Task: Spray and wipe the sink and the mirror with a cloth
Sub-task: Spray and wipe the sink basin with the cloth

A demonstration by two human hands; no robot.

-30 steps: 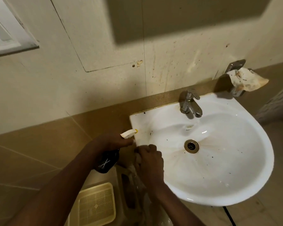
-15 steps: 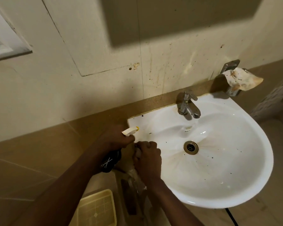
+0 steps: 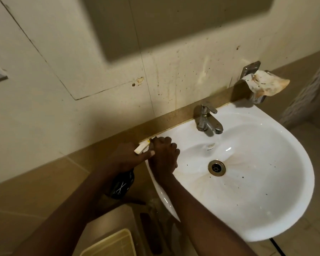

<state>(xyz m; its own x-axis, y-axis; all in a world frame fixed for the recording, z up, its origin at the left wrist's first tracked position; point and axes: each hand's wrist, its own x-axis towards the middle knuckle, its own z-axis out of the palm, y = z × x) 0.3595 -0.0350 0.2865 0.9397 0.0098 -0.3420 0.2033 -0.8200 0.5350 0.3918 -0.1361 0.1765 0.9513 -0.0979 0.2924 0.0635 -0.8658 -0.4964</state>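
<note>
A white wall sink (image 3: 262, 196) with brown stains and dark specks fills the right half of the head view; its drain (image 3: 216, 168) sits mid-bowl. My left hand (image 3: 127, 157) grips a dark spray bottle (image 3: 121, 185) by the neck, just left of the sink's rim. Its white nozzle (image 3: 141, 147) points toward the sink. My right hand (image 3: 163, 157) is over the sink's left rim, fingers closed around the nozzle tip. A stained cloth (image 3: 266, 84) lies draped on a metal wall holder at the back right. No mirror is in view.
A chrome faucet (image 3: 207, 121) stands at the back of the sink. The wall above is spotted and stained. A yellow plastic basket (image 3: 111, 244) sits low under my arms. A brown tiled ledge (image 3: 44, 182) runs along the wall on the left.
Both hands rose with the bottle from below the sink's left edge up to its back-left rim. My right hand now sits at the nozzle tip, over the sink.
</note>
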